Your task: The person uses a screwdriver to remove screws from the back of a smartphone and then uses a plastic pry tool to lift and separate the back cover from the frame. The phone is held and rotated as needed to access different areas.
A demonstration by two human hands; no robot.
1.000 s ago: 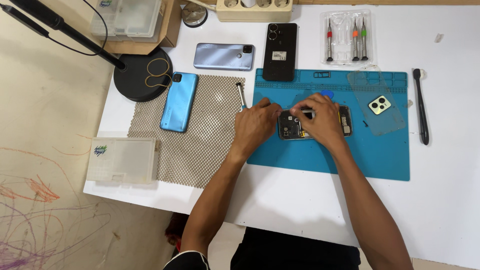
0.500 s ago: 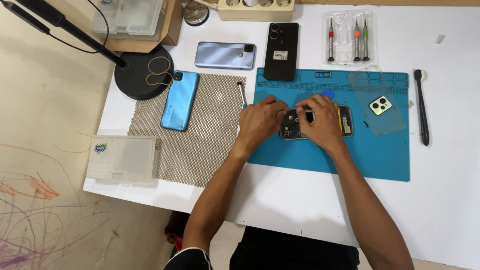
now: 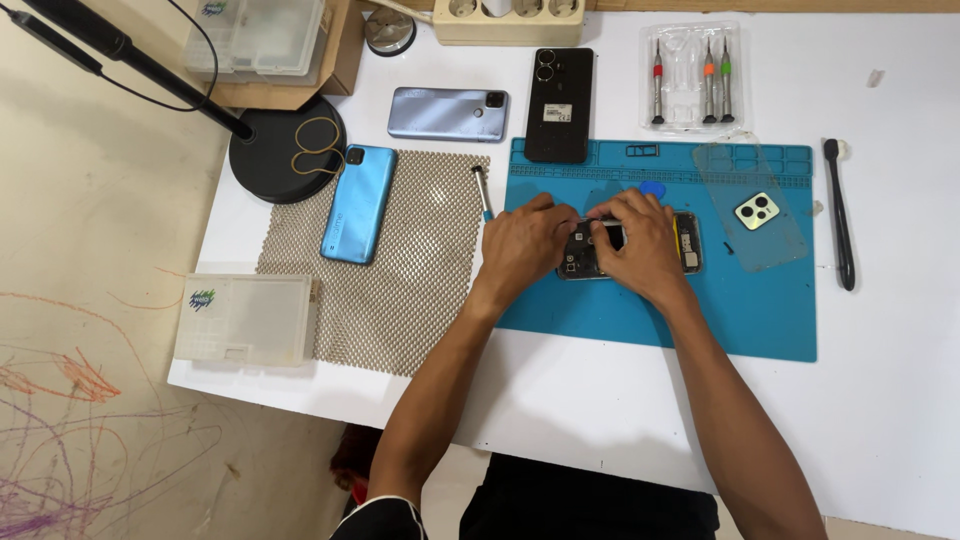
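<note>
Head view is showing the left hand (image 3: 522, 243) pressing on the opened phone (image 3: 630, 245) at the blue mat's (image 3: 700, 320) centre, its grip bracing the left edge, while the right hand (image 3: 640, 240) is pinching a small part inside. At three o'clock, the removed clear back cover (image 3: 757, 205) is lying aside; reassembly seemingly remains.

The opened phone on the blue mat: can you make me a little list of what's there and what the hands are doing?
Thing worked on: opened phone, back off, on blue mat
Left hand: on the phone's left end
Right hand: on its middle, fingers pinched over the insides
Beside it: clear back cover with camera piece
On mesh pad: light blue phone
Above the mat: black phone, grey-blue phone, screwdriver set
Far right: black pry tool
</note>
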